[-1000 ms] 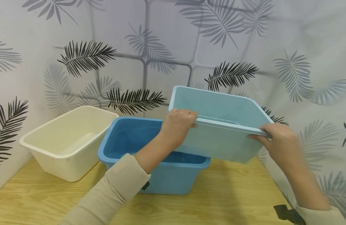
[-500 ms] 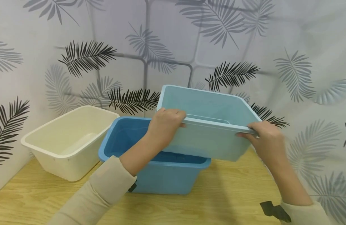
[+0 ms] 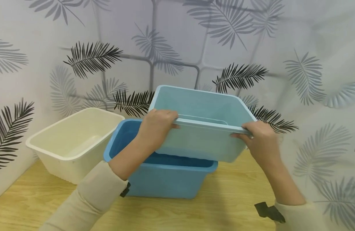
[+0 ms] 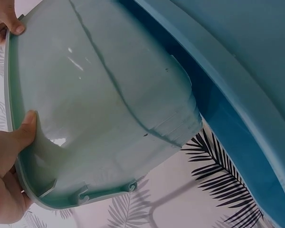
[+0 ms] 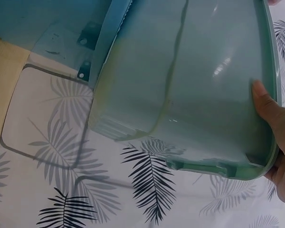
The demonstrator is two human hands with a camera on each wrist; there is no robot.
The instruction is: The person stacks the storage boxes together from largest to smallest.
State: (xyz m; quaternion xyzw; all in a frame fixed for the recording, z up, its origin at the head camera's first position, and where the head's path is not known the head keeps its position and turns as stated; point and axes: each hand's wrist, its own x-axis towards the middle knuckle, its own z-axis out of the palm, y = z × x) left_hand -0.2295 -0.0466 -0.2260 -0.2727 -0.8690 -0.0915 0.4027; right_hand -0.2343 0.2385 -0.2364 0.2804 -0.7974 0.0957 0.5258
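Both hands hold a pale blue plastic bin (image 3: 200, 138) by its near rim, tilted above a darker blue bin (image 3: 165, 183). My left hand (image 3: 156, 128) grips the rim toward its left end, fingers over the edge and thumb (image 4: 28, 126) on the outer wall. At the right corner of the rim, my right hand (image 3: 261, 139) grips in the same way, its thumb (image 5: 261, 92) against the outside. In the head view the pale bin's underside overlaps the opening of the darker bin, which stands upright on the wooden table.
A cream bin (image 3: 64, 166) stands to the left, close beside the darker blue bin. Light wooden table (image 3: 171, 215) lies beneath them. Behind hangs a white backdrop (image 3: 177, 38) with a leaf print.
Both hands have carried the pale blue bin leftward, further over the darker blue bin. The cream bin and the darker blue bin stay where they were on the table.
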